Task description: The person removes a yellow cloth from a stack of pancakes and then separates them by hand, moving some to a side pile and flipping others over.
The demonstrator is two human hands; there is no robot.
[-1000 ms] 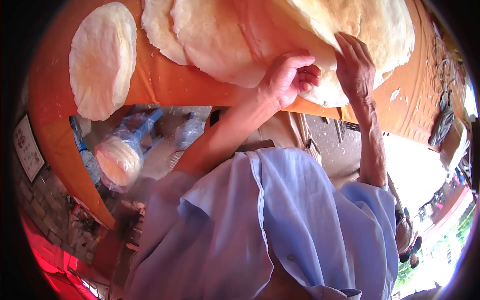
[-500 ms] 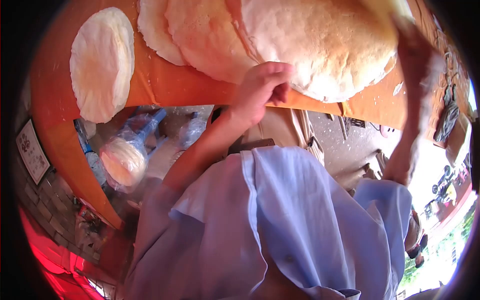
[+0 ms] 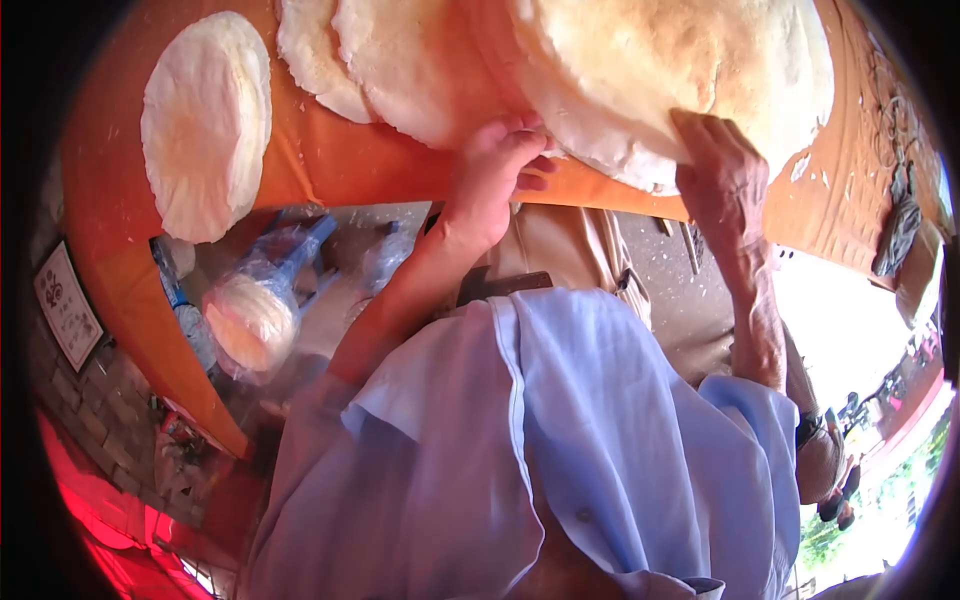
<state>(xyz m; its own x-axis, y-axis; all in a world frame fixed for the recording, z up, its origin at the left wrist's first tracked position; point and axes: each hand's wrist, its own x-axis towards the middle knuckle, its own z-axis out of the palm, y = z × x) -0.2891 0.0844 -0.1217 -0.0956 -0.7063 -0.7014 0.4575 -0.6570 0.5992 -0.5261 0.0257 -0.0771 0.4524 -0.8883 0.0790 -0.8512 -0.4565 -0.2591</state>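
My right hand (image 3: 722,172) grips the near edge of a large round flatbread (image 3: 670,70), fingers on top of it at its lower right. This bread lies over other flatbreads, whose edges show below it. My left hand (image 3: 492,180) is at the front edge of the stack, fingers loosely curled and apart, fingertips right beside the bread's lower left rim. To the left, more flatbreads (image 3: 400,70) overlap each other on the orange table cover (image 3: 390,165).
A single oval flatbread (image 3: 205,125) lies at the table's left end. Below the table, plastic-bagged bread (image 3: 250,322) rests near a blue stool (image 3: 310,245). Dark cords (image 3: 893,235) lie at the far right. A framed sign (image 3: 66,305) stands at left.
My right hand has come down and left from the far right to the near edge of the top bread. The top bread has shifted right. My left hand has moved slightly left, fingers looser.
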